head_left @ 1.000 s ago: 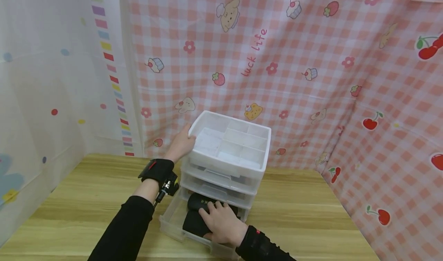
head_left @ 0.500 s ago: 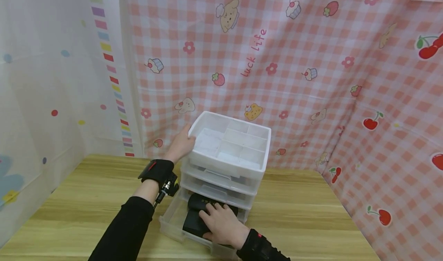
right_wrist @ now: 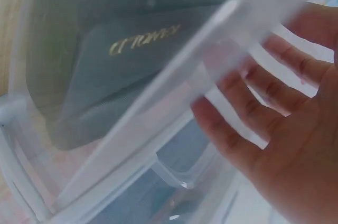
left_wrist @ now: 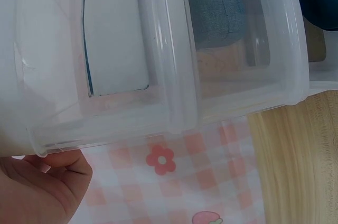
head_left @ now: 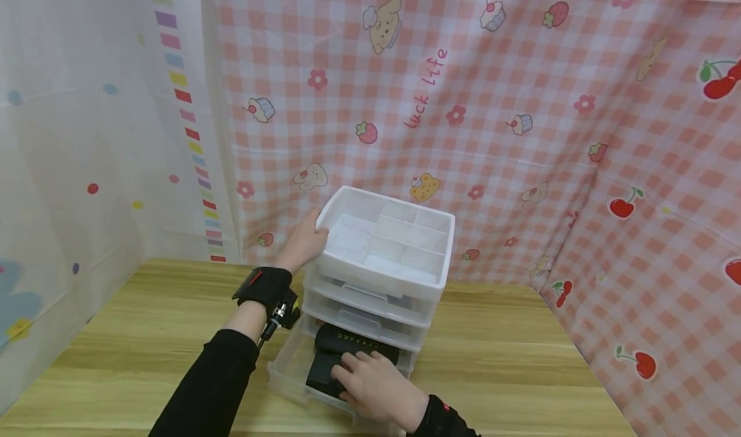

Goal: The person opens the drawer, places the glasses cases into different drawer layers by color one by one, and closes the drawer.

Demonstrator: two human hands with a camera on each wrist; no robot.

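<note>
My left hand (head_left: 302,241) grips the upper left edge of a white, translucent drawer organizer (head_left: 382,271), thumb at the rim. In the left wrist view, curled fingers show beside its plastic wall. The bottom drawer (head_left: 285,371) is pulled out. Inside it lie a rounded black case (head_left: 336,339) with small gold lettering and, in front of that, a flatter black case (head_left: 323,374). My right hand (head_left: 379,385) is over the drawer's front part, fingers close above the flatter case and partly covering it. In the right wrist view its fingers are spread at the drawer wall, near a dark gold-lettered case (right_wrist: 121,71).
The organizer's top tray (head_left: 353,231) has several compartments. Two closed drawers sit between it and the open one, with a blue fabric item (left_wrist: 216,12) visible through the plastic. A wooden tabletop (head_left: 498,360) lies below; a pink checked curtain (head_left: 463,154) hangs behind.
My right hand has drawn back slightly toward the front right, uncovering more of the rounded case and its lettering. The left hand stays at the organizer's edge.
</note>
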